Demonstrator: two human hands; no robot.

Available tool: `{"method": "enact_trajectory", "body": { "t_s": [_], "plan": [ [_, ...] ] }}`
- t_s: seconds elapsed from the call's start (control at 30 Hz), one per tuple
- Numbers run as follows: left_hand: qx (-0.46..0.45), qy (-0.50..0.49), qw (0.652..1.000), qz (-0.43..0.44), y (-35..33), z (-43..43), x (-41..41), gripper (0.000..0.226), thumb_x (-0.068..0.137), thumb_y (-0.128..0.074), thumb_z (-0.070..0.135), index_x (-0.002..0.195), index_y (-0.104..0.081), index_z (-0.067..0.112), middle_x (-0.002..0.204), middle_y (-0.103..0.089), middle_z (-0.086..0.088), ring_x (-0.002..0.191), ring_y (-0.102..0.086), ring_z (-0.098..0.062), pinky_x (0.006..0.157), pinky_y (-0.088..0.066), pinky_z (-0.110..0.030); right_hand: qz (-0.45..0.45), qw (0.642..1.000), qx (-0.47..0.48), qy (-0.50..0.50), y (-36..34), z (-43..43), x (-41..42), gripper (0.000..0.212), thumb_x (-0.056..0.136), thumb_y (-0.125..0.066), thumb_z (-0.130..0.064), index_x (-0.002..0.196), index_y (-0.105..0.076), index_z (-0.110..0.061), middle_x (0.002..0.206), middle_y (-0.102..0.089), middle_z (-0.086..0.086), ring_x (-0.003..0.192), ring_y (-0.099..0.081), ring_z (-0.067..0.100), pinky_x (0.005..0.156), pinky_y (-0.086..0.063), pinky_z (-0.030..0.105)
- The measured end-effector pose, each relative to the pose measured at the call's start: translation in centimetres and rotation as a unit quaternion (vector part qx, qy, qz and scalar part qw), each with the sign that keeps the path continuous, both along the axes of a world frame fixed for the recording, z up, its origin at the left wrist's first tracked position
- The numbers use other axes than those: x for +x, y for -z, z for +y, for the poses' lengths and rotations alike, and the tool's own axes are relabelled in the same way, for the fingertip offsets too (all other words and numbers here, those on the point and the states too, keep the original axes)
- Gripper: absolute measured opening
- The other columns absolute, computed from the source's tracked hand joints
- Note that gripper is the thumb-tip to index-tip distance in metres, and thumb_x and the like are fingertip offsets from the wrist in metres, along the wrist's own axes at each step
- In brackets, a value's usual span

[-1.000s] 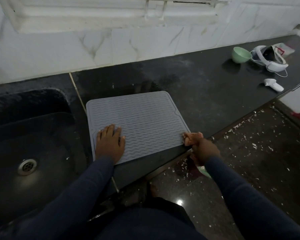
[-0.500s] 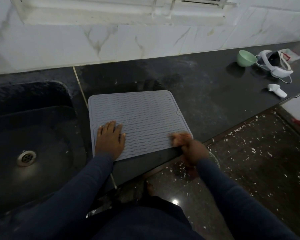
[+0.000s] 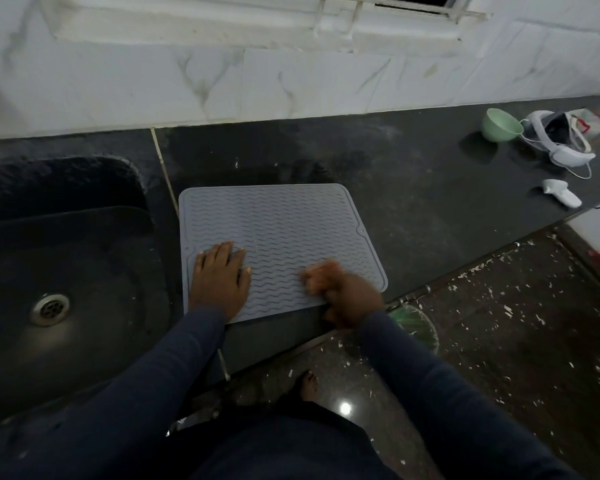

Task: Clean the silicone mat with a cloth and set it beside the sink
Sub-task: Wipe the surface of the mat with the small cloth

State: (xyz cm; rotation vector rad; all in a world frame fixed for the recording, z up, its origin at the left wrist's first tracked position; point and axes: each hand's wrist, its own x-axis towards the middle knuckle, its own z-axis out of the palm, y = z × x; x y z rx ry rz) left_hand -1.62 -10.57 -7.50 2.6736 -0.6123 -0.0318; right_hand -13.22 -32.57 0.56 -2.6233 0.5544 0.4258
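A grey silicone mat (image 3: 278, 233) with wavy ridges lies flat on the dark counter, just right of the black sink (image 3: 59, 271). My left hand (image 3: 220, 280) rests flat on the mat's near left corner, fingers straight. My right hand (image 3: 350, 299) grips a small orange cloth (image 3: 317, 277) and presses it onto the mat's near edge, right of the middle. That hand and the cloth are blurred by motion.
At the far right of the counter (image 3: 430, 188) stand a green bowl (image 3: 501, 125), a white headset (image 3: 561, 140) with cable, and a white controller (image 3: 561, 196). A green round object (image 3: 414, 323) sits on the speckled floor below the counter edge.
My right hand has slid the cloth leftward from the mat's near right corner onto the mat surface. My left hand has stayed in place.
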Motion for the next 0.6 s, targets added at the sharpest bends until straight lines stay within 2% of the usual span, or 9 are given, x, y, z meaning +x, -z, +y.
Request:
{"method": "enact_trajectory", "body": {
  "t_s": [0.07, 0.13, 0.2, 0.27, 0.33, 0.37, 0.43, 0.53, 0.6],
  "plan": [
    [0.000, 0.001, 1.000, -0.003, 0.0, 0.0, 0.0, 0.059, 0.091, -0.027, 0.046, 0.135, -0.051, 0.016, 0.145, -0.042, -0.012, 0.135, -0.035, -0.030, 0.113, -0.019, -0.049, 0.045, 0.991, -0.090, 0.084, -0.7, -6.3, -0.8, 0.029, 0.087, -0.060, -0.031, 0.115, -0.055, -0.034, 0.102, -0.066, -0.001, 0.083, -0.064, 0.019, 0.068, -0.055, 0.034],
    [0.005, -0.001, 1.000, -0.004, 0.0, 0.0, 0.0, 0.058, 0.091, -0.028, 0.046, 0.136, -0.050, 0.016, 0.146, -0.041, -0.012, 0.135, -0.034, -0.030, 0.114, -0.019, -0.049, 0.080, 0.978, -0.134, 0.139, -1.3, -10.0, 0.1, 0.038, 0.087, -0.058, -0.037, 0.121, -0.055, -0.021, 0.107, -0.067, 0.008, 0.092, -0.064, 0.027, 0.081, -0.054, 0.040],
    [0.006, -0.003, 1.000, -0.005, 0.1, -0.2, 0.0, 0.057, 0.091, -0.029, 0.046, 0.136, -0.050, 0.016, 0.146, -0.041, -0.011, 0.135, -0.034, -0.030, 0.113, -0.020, -0.050, 0.055, 0.985, -0.123, 0.104, -1.8, -8.7, 2.0, 0.045, 0.087, -0.052, -0.054, 0.111, -0.063, -0.018, 0.104, -0.067, 0.007, 0.092, -0.063, 0.027, 0.084, -0.052, 0.038],
    [0.009, -0.007, 1.000, -0.004, 0.1, -0.3, 0.1, 0.058, 0.090, -0.029, 0.046, 0.135, -0.050, 0.017, 0.146, -0.042, -0.012, 0.135, -0.035, -0.030, 0.113, -0.020, -0.050, -0.015, 0.998, -0.058, 0.015, -2.4, -3.3, 3.7, 0.045, 0.088, -0.047, -0.063, 0.113, -0.062, -0.028, 0.103, -0.065, 0.001, 0.090, -0.062, 0.020, 0.080, -0.051, 0.036],
    [0.018, 0.000, 1.000, -0.002, 0.2, -0.1, 0.1, 0.059, 0.089, -0.032, 0.048, 0.136, -0.050, 0.017, 0.146, -0.041, -0.012, 0.135, -0.034, -0.031, 0.112, -0.020, -0.050, -0.053, 0.996, 0.025, -0.068, -1.7, 3.2, 4.4, 0.028, 0.091, -0.052, -0.045, 0.116, -0.058, -0.035, 0.108, -0.063, 0.002, 0.089, -0.061, 0.018, 0.071, -0.048, 0.030],
    [0.024, 0.011, 1.000, -0.001, 0.2, 0.0, 0.2, 0.061, 0.086, -0.036, 0.049, 0.137, -0.048, 0.017, 0.147, -0.039, -0.013, 0.136, -0.033, -0.031, 0.112, -0.020, -0.051, -0.031, 0.992, 0.049, -0.115, -1.3, 5.8, 4.2, 0.031, 0.091, -0.054, -0.035, 0.122, -0.057, -0.033, 0.114, -0.063, 0.007, 0.093, -0.061, 0.022, 0.073, -0.049, 0.031],
    [0.025, 0.021, 0.999, -0.002, 0.3, 0.2, 0.3, 0.065, 0.083, -0.037, 0.050, 0.137, -0.048, 0.016, 0.148, -0.039, -0.014, 0.136, -0.033, -0.033, 0.112, -0.020, -0.051, 0.000, 0.988, 0.049, -0.148, 0.0, 7.3, 3.9, 0.041, 0.091, -0.054, -0.029, 0.132, -0.053, -0.031, 0.128, -0.059, 0.010, 0.109, -0.058, 0.030, 0.089, -0.046, 0.035],
    [0.007, -0.008, 1.000, -0.006, 0.0, 0.0, 0.2, 0.063, 0.088, -0.026, 0.050, 0.134, -0.052, 0.017, 0.145, -0.044, -0.012, 0.134, -0.037, -0.031, 0.112, -0.022, -0.050, -0.011, 0.997, 0.033, -0.070, 0.9, 0.8, 3.0, 0.035, 0.090, -0.054, -0.040, 0.126, -0.055, -0.041, 0.121, -0.064, 0.003, 0.105, -0.060, 0.026, 0.089, -0.047, 0.036],
    [-0.002, -0.009, 1.000, -0.007, -0.1, -0.2, 0.0, 0.062, 0.089, -0.025, 0.049, 0.133, -0.053, 0.017, 0.144, -0.045, -0.011, 0.133, -0.038, -0.030, 0.112, -0.022, -0.050, 0.016, 0.998, -0.067, -0.012, 0.8, -5.6, 2.5, 0.036, 0.090, -0.052, -0.040, 0.126, -0.055, -0.038, 0.120, -0.064, 0.006, 0.104, -0.060, 0.028, 0.088, -0.048, 0.037]
  ]
}}
